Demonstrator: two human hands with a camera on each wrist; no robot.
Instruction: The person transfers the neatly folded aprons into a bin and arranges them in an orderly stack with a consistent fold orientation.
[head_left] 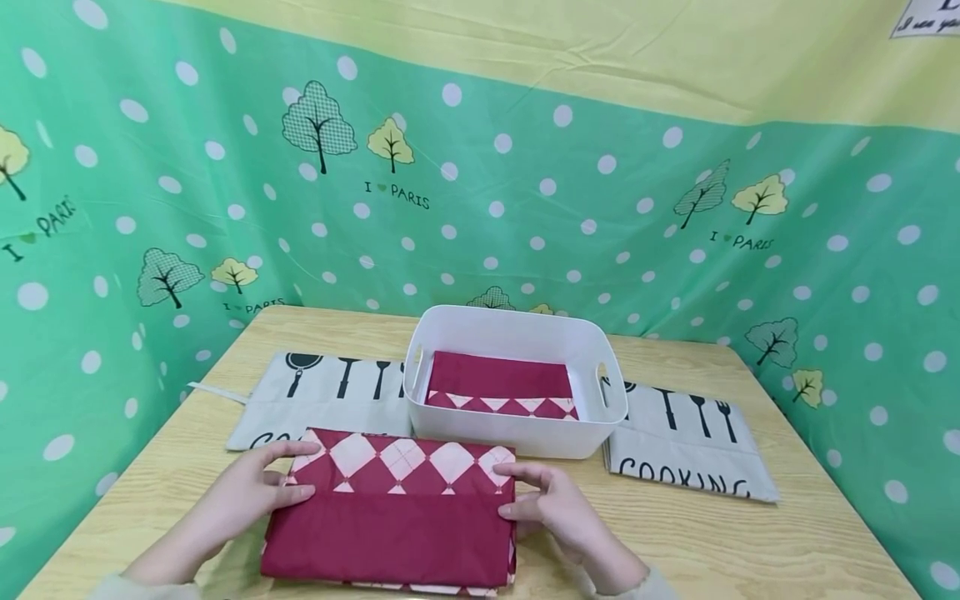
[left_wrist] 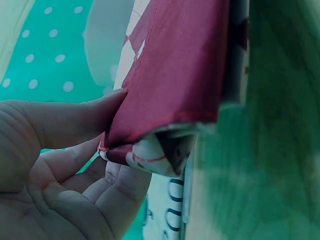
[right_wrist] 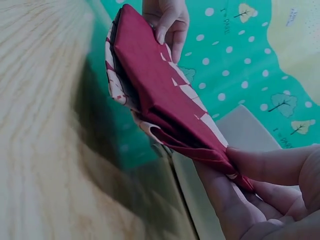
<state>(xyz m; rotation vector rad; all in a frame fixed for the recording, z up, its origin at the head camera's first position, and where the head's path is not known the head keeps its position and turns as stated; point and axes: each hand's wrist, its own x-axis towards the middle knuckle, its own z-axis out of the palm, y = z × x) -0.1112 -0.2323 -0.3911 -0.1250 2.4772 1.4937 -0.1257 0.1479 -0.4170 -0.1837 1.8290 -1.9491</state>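
A folded maroon cloth with a white diamond band (head_left: 397, 517) lies at the near edge of the wooden table (head_left: 750, 550). My left hand (head_left: 281, 479) pinches its left side, thumb on top and fingers under (left_wrist: 107, 150). My right hand (head_left: 536, 500) pinches the right side the same way (right_wrist: 240, 175); in that right wrist view the cloth (right_wrist: 160, 100) is lifted a little off the table. A second folded maroon cloth (head_left: 498, 387) lies inside the white plastic basket (head_left: 517, 437) just behind.
Grey "COOKING" cloths lie flat to the left (head_left: 315, 400) and right (head_left: 686, 450) of the basket. A green dotted curtain (head_left: 525, 200) closes in the table on the back and both sides.
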